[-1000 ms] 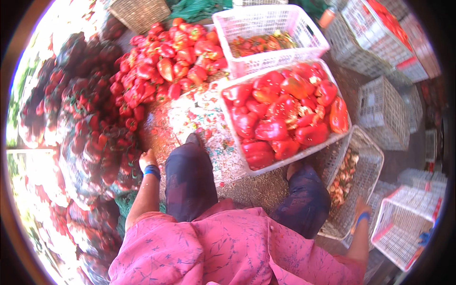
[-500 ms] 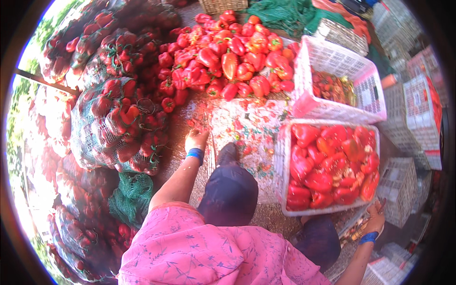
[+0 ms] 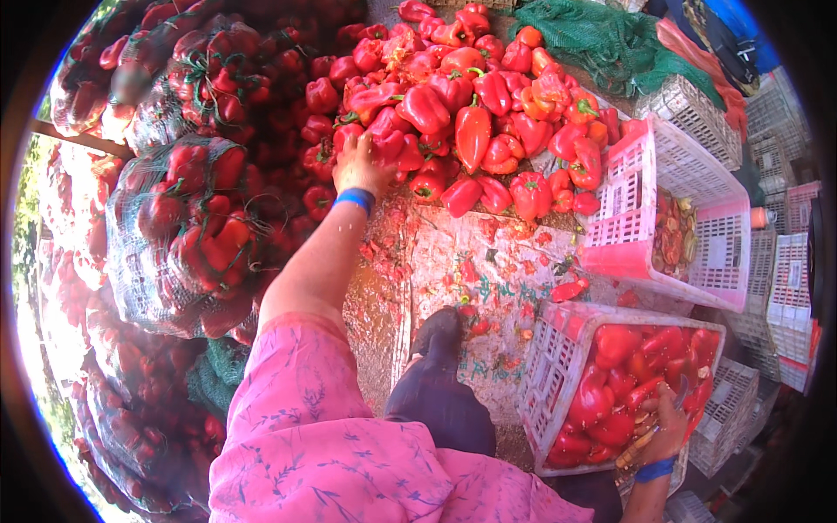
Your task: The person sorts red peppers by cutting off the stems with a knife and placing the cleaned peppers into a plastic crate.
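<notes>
My left hand (image 3: pixel 359 164), with a blue band at its wrist, reaches to the near left edge of a heap of red bell peppers (image 3: pixel 425 109). Its fingers are spread against the peppers, and no pepper is clearly gripped. At the lower right, my right hand (image 3: pixel 667 427) is over the near right side of a white plastic crate (image 3: pixel 538 397) filled with red peppers (image 3: pixel 615 397). The fingers of this hand are curled and have pale bits on them. A thin greyish shape shows by the fingertips, too small to name.
A second white crate (image 3: pixel 623 200) holding red and yellowish scraps stands beyond the full one. Mesh sacks of peppers (image 3: pixel 179 235) are stacked at left. Green netting (image 3: pixel 593 44) lies at the back, and more crates (image 3: pixel 789 296) stand at right. Pepper scraps litter the floor sheet (image 3: pixel 453 253).
My left hand has moved forward from above the littered floor to the pepper heap. My right hand has come from outside the full crate to over its peppers. The view has shifted, and the crate appears tilted.
</notes>
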`<state>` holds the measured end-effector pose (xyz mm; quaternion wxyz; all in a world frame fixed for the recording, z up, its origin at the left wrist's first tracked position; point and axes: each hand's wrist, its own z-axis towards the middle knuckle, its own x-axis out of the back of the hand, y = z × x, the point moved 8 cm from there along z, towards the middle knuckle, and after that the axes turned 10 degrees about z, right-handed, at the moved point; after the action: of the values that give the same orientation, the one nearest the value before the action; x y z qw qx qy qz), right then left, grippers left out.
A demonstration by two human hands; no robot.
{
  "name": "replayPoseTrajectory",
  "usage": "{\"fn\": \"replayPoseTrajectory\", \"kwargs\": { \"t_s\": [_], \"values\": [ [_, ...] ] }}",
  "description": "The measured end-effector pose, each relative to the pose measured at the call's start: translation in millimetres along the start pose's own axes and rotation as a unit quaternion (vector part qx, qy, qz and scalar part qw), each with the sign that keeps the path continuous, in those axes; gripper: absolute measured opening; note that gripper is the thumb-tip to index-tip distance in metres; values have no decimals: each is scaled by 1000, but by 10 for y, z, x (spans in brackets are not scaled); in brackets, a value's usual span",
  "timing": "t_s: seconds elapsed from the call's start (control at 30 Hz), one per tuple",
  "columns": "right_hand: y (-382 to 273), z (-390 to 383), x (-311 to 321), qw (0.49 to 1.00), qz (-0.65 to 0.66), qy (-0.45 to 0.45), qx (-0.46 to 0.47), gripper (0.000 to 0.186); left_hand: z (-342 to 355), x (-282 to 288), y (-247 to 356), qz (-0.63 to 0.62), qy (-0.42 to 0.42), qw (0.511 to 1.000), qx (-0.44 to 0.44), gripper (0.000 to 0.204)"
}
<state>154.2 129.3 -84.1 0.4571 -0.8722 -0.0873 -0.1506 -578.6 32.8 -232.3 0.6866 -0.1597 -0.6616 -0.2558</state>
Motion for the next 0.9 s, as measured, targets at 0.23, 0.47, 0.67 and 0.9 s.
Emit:
{"fn": "replayPoseTrajectory", "kwargs": {
  "t_s": [0.23,0.47,0.67,0.9],
  "values": [
    [-53,3,-455,998,-59,12,-27,39,265,-361,182,-108,-81,991,2,54],
    [-97,88,-685,998,-67,10,-21,41,-296,-488,466,-93,-13,993,-74,64],
    [-135,161,-789,994,-100,14,-42,39,-113,-1193,258,-115,-222,958,138,85],
    [-117,48,-1011,995,-72,-8,-61,41,-1189,-1440,666,-14,-243,965,97,70]
  ]
}}
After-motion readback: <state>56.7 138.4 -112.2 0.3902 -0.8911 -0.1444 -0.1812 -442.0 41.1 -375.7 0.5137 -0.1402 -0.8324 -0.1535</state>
